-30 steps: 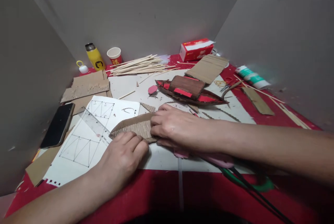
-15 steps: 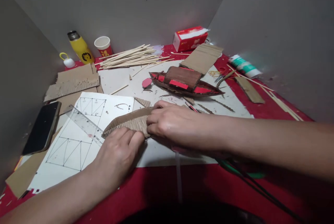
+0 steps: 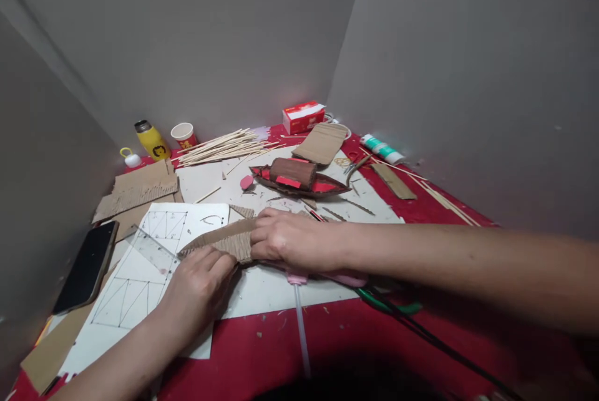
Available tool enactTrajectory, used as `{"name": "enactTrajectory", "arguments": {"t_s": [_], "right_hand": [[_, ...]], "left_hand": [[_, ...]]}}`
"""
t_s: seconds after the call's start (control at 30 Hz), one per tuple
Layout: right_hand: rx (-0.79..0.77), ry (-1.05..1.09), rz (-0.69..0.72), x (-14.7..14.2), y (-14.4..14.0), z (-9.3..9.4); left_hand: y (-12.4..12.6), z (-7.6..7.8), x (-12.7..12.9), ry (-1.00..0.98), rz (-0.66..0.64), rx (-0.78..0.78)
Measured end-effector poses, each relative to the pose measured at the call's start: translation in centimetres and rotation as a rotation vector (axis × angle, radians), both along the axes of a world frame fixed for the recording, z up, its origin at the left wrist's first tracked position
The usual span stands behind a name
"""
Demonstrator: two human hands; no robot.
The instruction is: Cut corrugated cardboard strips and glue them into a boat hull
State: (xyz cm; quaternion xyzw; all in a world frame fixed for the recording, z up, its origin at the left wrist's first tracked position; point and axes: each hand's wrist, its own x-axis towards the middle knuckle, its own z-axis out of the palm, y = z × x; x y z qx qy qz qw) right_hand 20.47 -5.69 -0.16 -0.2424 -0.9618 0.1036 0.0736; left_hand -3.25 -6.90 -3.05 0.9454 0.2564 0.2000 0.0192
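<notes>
A corrugated cardboard boat hull (image 3: 234, 244), pointed at its left end, lies at the front of the white sheet. My left hand (image 3: 203, 276) is closed on its near edge, close to the pointed tip. Farther right, my right hand (image 3: 285, 240) wraps over the hull and hides that end of it. Under my right wrist shows part of a pink glue gun (image 3: 297, 278), from which a clear glue stick (image 3: 302, 329) reaches towards me. Beyond my hands rests a brown model boat (image 3: 294, 171) with red panels and an arched roof.
Left lie a truss drawing (image 3: 133, 295), a clear ruler (image 3: 152, 250), a phone (image 3: 87, 267) and cardboard pieces (image 3: 135, 192). Wooden sticks (image 3: 224, 148), a yellow bottle (image 3: 152, 142), a paper cup (image 3: 184, 135) and a red tissue pack (image 3: 304, 117) stand behind. A cable (image 3: 430, 342) runs right.
My view has tilted up and turned right, so things appear lower and more of the glue gun shows. Both hands stay on the cardboard hull, with little visible change in their grip.
</notes>
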Motion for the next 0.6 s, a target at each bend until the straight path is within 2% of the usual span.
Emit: {"name": "enactTrajectory", "arguments": {"t_s": [0.1, 0.17, 0.23, 0.27, 0.3, 0.4, 0.43, 0.5, 0.6], "right_hand": [[0.071, 0.112, -0.046, 0.9, -0.8, 0.2], [0.154, 0.293, -0.147, 1.6, -1.6, 0.6], [0.240, 0.507, -0.282, 2.0, -2.6, 1.2], [0.273, 0.599, -0.348, 2.0, -3.0, 1.5], [0.296, 0.665, -0.395, 1.8, -3.4, 1.7], [0.347, 0.705, -0.407, 0.2, -3.9, 2.3], [0.370, 0.677, -0.376, -0.4, -4.0, 2.4], [0.414, 0.598, -0.315, -1.6, -4.0, 2.6], [0.405, 0.533, -0.249, -2.3, -4.2, 3.4]], "left_hand": [[-0.9, 1.4, -0.6, -0.205, -0.010, 0.015], [-2.1, 2.7, -0.7, -0.462, 0.109, -0.054], [-3.0, 3.9, -0.1, -0.865, 0.359, -0.213], [-3.3, 4.4, 0.4, -1.055, 0.441, -0.334], [-3.3, 4.8, 1.1, -1.192, 0.454, -0.494], [-2.3, 5.6, 4.0, -1.301, 0.339, -1.052], [-1.8, 5.8, 5.0, -1.317, 0.294, -1.172], [-0.9, 6.1, 6.8, -1.341, 0.219, -1.308], [0.3, 6.6, 8.3, -1.477, 0.211, -1.338]]}}
